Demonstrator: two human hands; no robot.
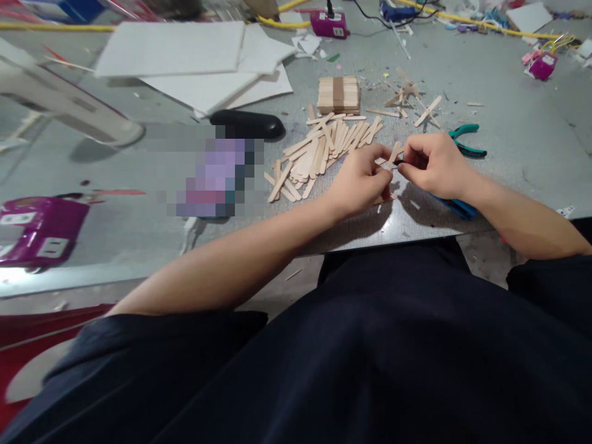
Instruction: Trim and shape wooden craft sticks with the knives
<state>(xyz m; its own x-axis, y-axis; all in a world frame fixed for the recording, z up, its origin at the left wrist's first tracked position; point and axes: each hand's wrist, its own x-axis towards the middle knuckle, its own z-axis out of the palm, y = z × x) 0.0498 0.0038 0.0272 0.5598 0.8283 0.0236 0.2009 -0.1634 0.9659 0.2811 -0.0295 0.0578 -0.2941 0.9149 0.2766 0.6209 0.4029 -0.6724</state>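
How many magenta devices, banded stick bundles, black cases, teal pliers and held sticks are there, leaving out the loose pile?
Magenta devices: 3
Stick bundle: 1
Black case: 1
Teal pliers: 1
Held stick: 1
Total: 7

item 1, left hand (358, 182): mine, knuckles up, fingers curled in, thumb and fingertips pinched closed, pointing toward the right.
item 2, right hand (435, 163): mine, back facing up, fingers folded under, thumb and forefinger pinched closed, pointing toward the left; its fingertips meet those of the left hand.
item 3, left forearm (240, 259): bare, a long diagonal from lower left up to the wrist; wrist held straight.
item 4, right forearm (522, 216): bare, entering from the right edge; wrist bent slightly inward.
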